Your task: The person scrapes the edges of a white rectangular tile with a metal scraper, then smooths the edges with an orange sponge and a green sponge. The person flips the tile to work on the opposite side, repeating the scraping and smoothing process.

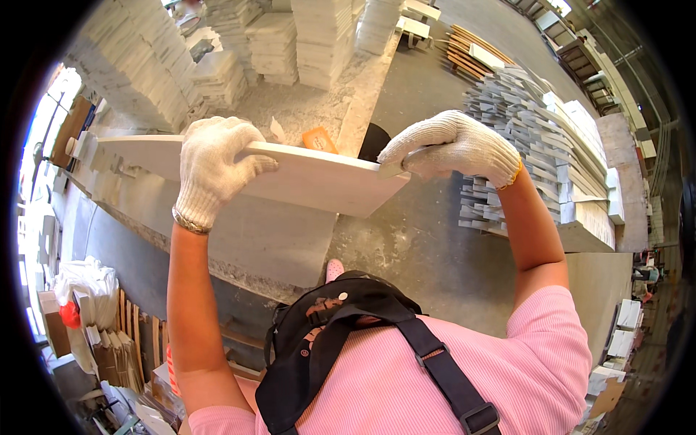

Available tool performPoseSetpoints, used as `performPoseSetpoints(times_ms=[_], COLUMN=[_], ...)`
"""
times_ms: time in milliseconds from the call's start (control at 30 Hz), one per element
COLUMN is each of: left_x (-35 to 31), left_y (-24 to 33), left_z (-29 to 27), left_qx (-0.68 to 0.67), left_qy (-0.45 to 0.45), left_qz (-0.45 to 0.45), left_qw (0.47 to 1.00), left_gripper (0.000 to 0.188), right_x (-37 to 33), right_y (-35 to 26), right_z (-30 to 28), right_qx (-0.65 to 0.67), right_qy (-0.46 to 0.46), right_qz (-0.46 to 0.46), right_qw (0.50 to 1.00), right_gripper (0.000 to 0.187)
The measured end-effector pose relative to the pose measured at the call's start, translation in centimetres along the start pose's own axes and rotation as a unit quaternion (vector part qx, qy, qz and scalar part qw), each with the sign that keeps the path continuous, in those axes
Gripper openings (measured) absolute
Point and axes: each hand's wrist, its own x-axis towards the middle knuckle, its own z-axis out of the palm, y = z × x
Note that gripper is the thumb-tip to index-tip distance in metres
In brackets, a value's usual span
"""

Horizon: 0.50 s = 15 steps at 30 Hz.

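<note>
Fingers wrapped over its upper edge, a gloved left hand [217, 165] grips a white board [319, 179] tilted above the tabletop [283, 239]; the right hand [457, 147] pinches a thin pale piece [392, 172] at the board's right end. Seemingly stiff and chip-prone, the board suits holding by its long edges.

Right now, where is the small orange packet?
In the head view, the orange packet shows above centre, just past the upper edge of the white board, between the left hand and right hand.
</note>
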Motion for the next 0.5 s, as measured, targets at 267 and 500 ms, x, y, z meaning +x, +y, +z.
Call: performPoseSetpoints(times_ms=[267,500], left_x=[0.2,0.0], left_y=[-0.1,0.0], left_z=[0.3,0.2], left_qx=[0.004,0.012], left_qy=[0.003,0.002], left_qz=[-0.012,-0.019], left_qw=[1.000,1.000], left_gripper=[0.030,0.029], right_x=[-0.8,-1.8], right_y=[0.4,0.4], right_z=[0.5,1.4], right_qx=[0.002,0.003], right_qy=[0.044,0.070], right_qz=[-0.018,-0.014], right_qw=[0.999,0.997], right_gripper=[0.034,0.035])
